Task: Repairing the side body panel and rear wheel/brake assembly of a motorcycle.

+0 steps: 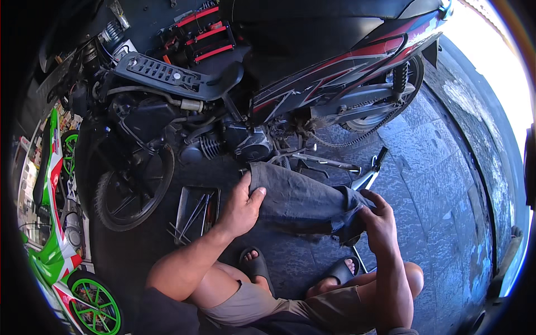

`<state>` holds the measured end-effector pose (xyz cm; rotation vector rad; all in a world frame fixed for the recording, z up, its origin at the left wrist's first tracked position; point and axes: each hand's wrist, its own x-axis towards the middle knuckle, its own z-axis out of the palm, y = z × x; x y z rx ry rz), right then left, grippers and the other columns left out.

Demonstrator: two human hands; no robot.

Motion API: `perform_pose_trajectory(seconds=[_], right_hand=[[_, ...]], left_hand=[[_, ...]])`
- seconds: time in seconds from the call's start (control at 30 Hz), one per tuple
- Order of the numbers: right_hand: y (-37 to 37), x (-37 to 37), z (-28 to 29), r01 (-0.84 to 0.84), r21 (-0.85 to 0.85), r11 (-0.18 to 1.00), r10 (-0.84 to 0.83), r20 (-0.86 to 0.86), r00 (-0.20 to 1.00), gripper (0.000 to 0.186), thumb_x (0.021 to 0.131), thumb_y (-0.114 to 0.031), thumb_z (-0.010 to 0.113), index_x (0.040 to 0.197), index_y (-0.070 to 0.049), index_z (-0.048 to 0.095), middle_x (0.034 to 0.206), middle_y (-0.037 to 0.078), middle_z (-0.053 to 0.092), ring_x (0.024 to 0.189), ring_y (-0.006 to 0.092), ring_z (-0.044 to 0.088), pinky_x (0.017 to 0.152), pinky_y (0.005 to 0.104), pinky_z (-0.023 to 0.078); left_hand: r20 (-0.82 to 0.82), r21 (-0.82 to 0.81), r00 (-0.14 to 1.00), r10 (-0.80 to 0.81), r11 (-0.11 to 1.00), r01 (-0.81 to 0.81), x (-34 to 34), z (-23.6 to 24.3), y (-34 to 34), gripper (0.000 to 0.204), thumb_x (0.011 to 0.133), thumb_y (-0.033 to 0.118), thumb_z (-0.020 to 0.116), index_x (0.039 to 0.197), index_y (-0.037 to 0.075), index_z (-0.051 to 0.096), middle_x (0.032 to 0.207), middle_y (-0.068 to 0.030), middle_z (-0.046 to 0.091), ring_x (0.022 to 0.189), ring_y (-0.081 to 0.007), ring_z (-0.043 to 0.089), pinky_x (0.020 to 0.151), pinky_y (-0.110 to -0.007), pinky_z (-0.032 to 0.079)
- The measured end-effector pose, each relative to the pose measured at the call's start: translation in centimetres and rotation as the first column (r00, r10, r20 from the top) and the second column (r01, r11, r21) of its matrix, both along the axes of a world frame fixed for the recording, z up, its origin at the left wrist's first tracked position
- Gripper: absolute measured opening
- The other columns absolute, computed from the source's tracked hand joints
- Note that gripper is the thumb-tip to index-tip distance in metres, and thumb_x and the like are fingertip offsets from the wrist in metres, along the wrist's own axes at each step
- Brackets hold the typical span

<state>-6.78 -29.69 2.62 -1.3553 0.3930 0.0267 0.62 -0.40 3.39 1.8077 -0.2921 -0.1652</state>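
A dark grey cloth (304, 198), worn and frayed along its lower edge, is stretched between my two hands above the floor. My left hand (243, 205) is closed on its left end, with the thumb lying over the front. At the other end, my right hand (381, 220) grips a bunched, crumpled part of the cloth. Just beyond it stands a motorcycle (248, 142) with its engine and chain exposed and a dark body panel with red stripes. The cloth hides part of the area below the engine.
Left of my legs lies a metal tray (181, 212) with several long tools. A metal stand with a black grip (381, 158) is near my right hand. A green, white and red motorcycle (56, 257) stands far left. Behind is a red and black tool rack (209, 39).
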Motion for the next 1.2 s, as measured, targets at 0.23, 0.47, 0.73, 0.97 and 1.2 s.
perform_pose_trajectory(seconds=[0.23, 0.47, 0.73, 0.97, 1.2], right_hand=[[-0.1, 0.0, -0.6, 0.074, 0.022, 0.997, -0.074, 0.023, 0.997, 0.036, 0.098, -0.006, 0.052, 0.132, 0.006, 0.047, 0.104, 0.014, 0.066, 0.088, 0.0145, 0.065, 0.077, 0.0261, 0.054], [-2.4, -0.5, -2.0, -0.02, -0.485, 0.874, -0.007, -0.054, 0.999, 0.027, 0.093, -0.013, 0.059, 0.113, 0.005, 0.062, 0.084, 0.01, 0.069, 0.07, 0.0115, 0.062, 0.062, 0.0256, 0.049], [-3.1, -1.3, -1.7, 0.032, -0.162, 0.986, -0.055, -0.139, 0.989, 0.029, 0.096, -0.022, 0.059, 0.105, 0.005, 0.064, 0.084, 0.004, 0.065, 0.069, 0.0079, 0.056, 0.062, 0.0238, 0.046], [-3.1, -1.8, -3.2, 0.079, 0.133, 0.988, -0.071, -0.065, 0.995, 0.031, 0.096, -0.02, 0.06, 0.117, 0.003, 0.058, 0.095, 0.008, 0.066, 0.075, 0.0111, 0.062, 0.069, 0.0252, 0.052], [-2.6, -2.9, -2.8, -0.177, -0.229, 0.957, 0.138, -0.175, 0.975, 0.051, 0.079, -0.018, 0.075, 0.121, 0.004, 0.056, 0.101, 0.012, 0.066, 0.081, 0.016, 0.063, 0.071, 0.0302, 0.053]], left_hand=[[-0.34, -0.406, 0.924, -0.174, 0.914, 0.022, -0.4, 0.7, -0.5, 0.043, 0.088, -0.004, 0.054, 0.13, -0.002, 0.046, 0.12, -0.0091, 0.06, 0.109, -0.0143, 0.057, 0.099, -0.031, 0.044], [-0.049, 0.213, 0.997, -0.061, 0.975, 0.071, -1.4, -3.2, 0.3, 0.077, 0.087, 0.002, 0.061, 0.15, -0.002, 0.017, 0.14, -0.019, 0.045, 0.129, -0.0224, 0.046, 0.109, -0.035, 0.034], [-0.156, 0.161, 0.983, -0.098, 0.979, 0.123, -2.6, 0.8, 0.2, 0.026, 0.095, 0.005, 0.058, 0.12, -0.003, 0.061, 0.078, 0.0017, 0.06, 0.069, -0.0015, 0.052, 0.068, -0.02, 0.046], [-0.523, 0.197, 0.833, -0.182, 0.924, 0.326, -4.0, 2.6, 0.2, 0.03, 0.089, 0.023, 0.07, 0.107, -0.001, 0.065, 0.08, -0.0053, 0.066, 0.072, -0.0108, 0.062, 0.066, -0.029, 0.049], [0.276, 0.546, 0.906, -0.322, 0.828, 0.128, -5.7, 3.4, 0.0, 0.017, 0.075, 0.006, 0.073, 0.091, 0.001, 0.067, 0.1, -0.0116, 0.056, 0.093, -0.0206, 0.06, 0.077, -0.033, 0.049]])
